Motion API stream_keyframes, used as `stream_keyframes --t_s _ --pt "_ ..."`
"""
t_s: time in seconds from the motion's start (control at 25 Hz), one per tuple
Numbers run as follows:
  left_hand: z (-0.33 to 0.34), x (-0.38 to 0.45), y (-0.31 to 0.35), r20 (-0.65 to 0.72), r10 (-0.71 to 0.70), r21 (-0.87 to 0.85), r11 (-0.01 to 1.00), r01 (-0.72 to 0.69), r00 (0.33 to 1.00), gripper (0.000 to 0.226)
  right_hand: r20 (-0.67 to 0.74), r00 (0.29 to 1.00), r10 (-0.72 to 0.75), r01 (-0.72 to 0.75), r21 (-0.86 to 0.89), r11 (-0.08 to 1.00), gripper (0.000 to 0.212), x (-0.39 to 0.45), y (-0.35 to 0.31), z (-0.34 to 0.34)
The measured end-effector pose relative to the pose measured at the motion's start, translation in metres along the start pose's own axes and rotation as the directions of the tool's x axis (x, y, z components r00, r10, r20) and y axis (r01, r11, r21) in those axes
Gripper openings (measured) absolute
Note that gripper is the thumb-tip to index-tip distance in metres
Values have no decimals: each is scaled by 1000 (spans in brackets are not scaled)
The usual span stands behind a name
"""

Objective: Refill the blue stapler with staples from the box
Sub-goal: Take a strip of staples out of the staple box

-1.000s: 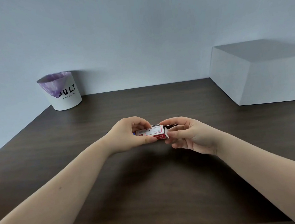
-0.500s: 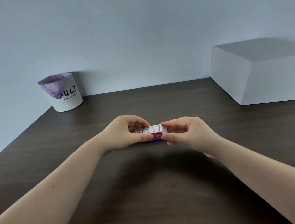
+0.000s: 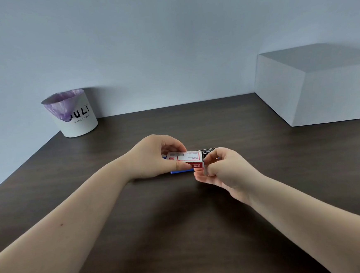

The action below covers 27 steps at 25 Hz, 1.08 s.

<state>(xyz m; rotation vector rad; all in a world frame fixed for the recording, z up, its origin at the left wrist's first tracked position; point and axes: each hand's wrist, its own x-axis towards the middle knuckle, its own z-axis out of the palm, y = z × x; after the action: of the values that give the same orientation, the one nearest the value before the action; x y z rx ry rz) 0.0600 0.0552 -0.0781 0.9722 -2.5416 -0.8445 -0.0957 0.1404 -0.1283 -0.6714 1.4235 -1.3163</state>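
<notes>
A small red and white staple box (image 3: 187, 159) is held over the middle of the dark table. My left hand (image 3: 155, 157) grips its left half, thumb in front, fingers behind. My right hand (image 3: 224, 169) pinches the box's right end with thumb and fingertips; what it pinches there is too small to tell. The blue stapler (image 3: 181, 171) lies on the table right behind and below the box, mostly hidden, with a thin blue edge showing under the box and a dark metal part (image 3: 208, 150) showing past its right end.
A white cup-shaped bin (image 3: 76, 120) with a purple liner stands at the back left by the wall. A large white box (image 3: 322, 95) sits at the back right. The dark wooden table (image 3: 182, 233) stretches toward me between my forearms.
The box stays in my left hand. My right hand has shifted slightly right and down at the box's right end, and the stapler's dark metal part shows again behind it.
</notes>
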Motion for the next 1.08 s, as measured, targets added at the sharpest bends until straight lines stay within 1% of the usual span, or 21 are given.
stream_keyframes --t_s 0.08,0.16,0.24,0.32,0.4,0.48,0.52,0.56,0.64,0.68,0.72,0.88,0.96,1.08 --pt "-1 0 1 6 8 28 1000 -8 1000 29 1 999 52 -51 227 973 25 -2 0 2" --pt "-1 0 1 3 14 58 998 -14 1000 29 -23 994 110 -95 360 928 27 -1 -3 1" --pt "-1 0 1 -8 19 74 997 -18 1000 30 -31 992 126 -107 355 929 29 1 -3 2" --pt "-1 0 4 -5 23 97 995 -22 1000 32 -30 993 114 -102 259 960 25 1 -2 8" --pt "-2 1 11 11 42 181 983 -44 999 34 -92 993 78 -64 153 986 23 3 0 12" --pt "-5 1 19 19 63 247 967 -66 998 35 -166 984 60 -26 198 980 23 6 1 12" --pt "-7 2 23 21 67 262 962 -70 998 35 -168 983 79 -32 263 964 24 6 1 11" --pt "-9 3 27 28 71 276 958 -76 997 34 -141 983 121 -65 349 935 23 3 0 10" --pt "-9 4 33 53 81 329 940 -94 995 34 -24 978 209 -163 542 824 22 -3 -4 9" --pt "-7 5 34 65 85 360 927 -103 994 33 33 974 225 -203 575 793 25 -5 -4 8" --pt "-5 6 36 73 88 389 915 -109 993 33 69 971 228 -224 587 778 27 -6 -4 8" --pt "2 11 38 96 106 455 880 -138 990 37 103 963 250 -263 579 772 34 1 -2 5" --pt "1 13 41 97 135 469 868 -165 986 38 123 959 256 -280 565 776 34 3 -2 3" --pt "-1 16 46 97 180 469 859 -204 979 38 160 964 212 -265 574 775 31 4 -3 1"
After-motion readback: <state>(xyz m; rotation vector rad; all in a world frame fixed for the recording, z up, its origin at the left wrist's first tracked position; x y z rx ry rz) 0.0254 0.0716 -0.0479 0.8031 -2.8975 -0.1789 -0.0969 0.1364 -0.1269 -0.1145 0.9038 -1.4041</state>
